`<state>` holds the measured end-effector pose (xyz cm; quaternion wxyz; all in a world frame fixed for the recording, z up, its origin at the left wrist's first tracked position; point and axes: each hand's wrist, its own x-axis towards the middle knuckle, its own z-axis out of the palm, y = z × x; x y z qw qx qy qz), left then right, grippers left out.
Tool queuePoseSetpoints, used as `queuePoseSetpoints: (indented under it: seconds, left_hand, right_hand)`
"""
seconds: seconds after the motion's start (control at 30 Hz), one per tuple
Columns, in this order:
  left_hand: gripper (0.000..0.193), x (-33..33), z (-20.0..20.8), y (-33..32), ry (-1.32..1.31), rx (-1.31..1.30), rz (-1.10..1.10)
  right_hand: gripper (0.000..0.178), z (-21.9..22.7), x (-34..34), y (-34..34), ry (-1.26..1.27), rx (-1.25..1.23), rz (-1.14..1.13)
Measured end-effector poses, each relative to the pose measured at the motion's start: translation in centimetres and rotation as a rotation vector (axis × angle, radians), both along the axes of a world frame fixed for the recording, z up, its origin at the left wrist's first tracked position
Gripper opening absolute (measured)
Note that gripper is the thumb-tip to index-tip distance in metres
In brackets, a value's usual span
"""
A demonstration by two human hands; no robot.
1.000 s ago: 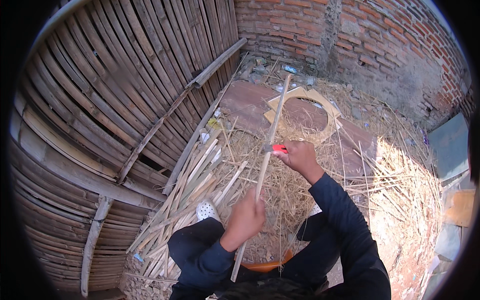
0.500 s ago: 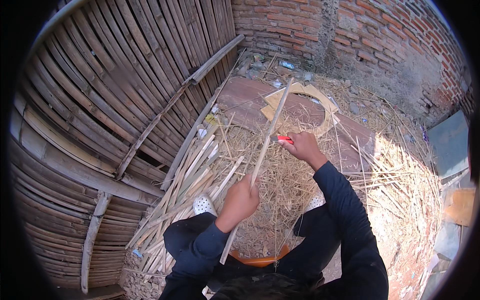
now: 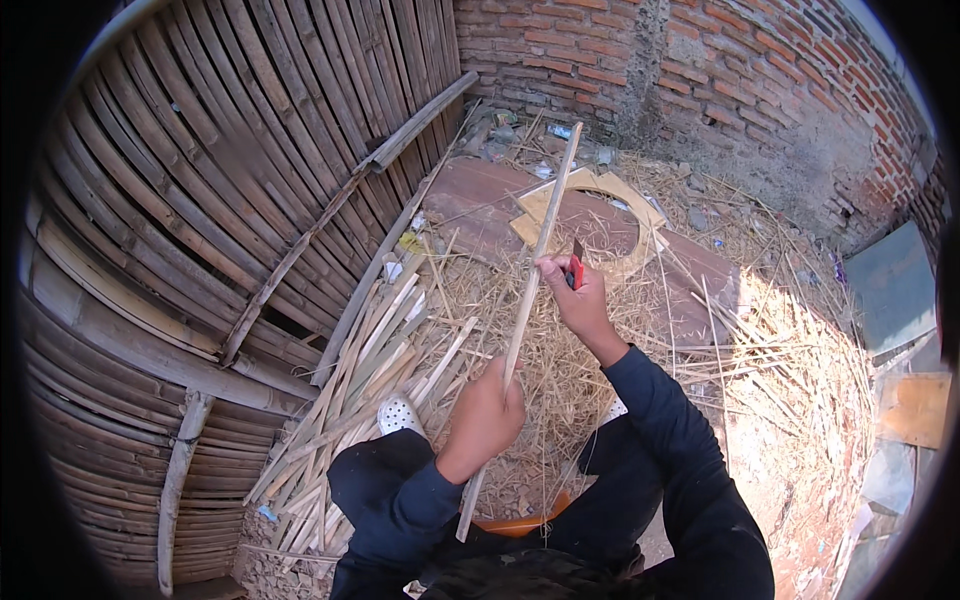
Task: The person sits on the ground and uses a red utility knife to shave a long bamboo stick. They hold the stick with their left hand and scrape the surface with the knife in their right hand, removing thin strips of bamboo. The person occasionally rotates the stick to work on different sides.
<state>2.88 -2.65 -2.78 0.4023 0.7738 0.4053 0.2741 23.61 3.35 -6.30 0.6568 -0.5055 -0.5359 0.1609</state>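
A long, pale bamboo strip (image 3: pixel 535 272) slants up and away in front of me, between my knees. My left hand (image 3: pixel 484 415) is closed round its lower part, and the near end sticks out below the wrist. Higher up, my right hand (image 3: pixel 580 302) holds a red-handled knife (image 3: pixel 575 270) in its fingers, the dark blade pointing up and away from the strip. The thumb and fingertip of that hand touch the strip's side. Beneath lies a heap of thin shavings (image 3: pixel 560 400).
A pile of cut strips (image 3: pixel 350 400) lies at left by the bamboo wall (image 3: pixel 230 170). Ahead, a board with a round cutout (image 3: pixel 640 215) rests on a brown panel (image 3: pixel 480 205). A brick wall (image 3: pixel 560 60) closes the far side. An orange seat edge (image 3: pixel 525 524) shows between my legs.
The strip has shifted up and away a little. My right hand has turned, so the knife blade now points upward off the strip, with thumb and fingertip against it.
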Motion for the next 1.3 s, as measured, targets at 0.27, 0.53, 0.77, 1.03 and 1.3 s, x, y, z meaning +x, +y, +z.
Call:
queuePoseSetpoints:
  seconds: [0.27, 0.53, 0.77, 1.03, 1.3]
  left_hand:
    - [0.02, -0.6, -1.1, 0.1, -0.155, -0.19, -0.052]
    - [0.02, -2.0, -1.6, 1.7, -0.298, -0.582, -0.072]
    - [0.021, -2.8, 1.5, 2.7, -0.58, -0.975, -0.056]
    - [0.025, -2.6, 1.8, 3.1, -0.609, -0.959, -0.06]
    - [0.024, -2.4, 0.7, 2.0, -0.405, -0.595, -0.065]
  right_hand:
    - [0.028, 2.4, -0.7, 0.3, 0.995, -0.346, 0.37]
    - [0.026, 3.4, 2.7, -0.2, 1.202, -0.149, 0.694]
    - [0.041, 1.6, 6.9, -0.9, -0.828, -0.387, -0.535]
    - [0.051, 4.3, -2.3, -3.5, -0.764, -0.372, 0.057]
    - [0.057, 3.2, -3.3, -2.7, -0.877, -0.282, -0.012]
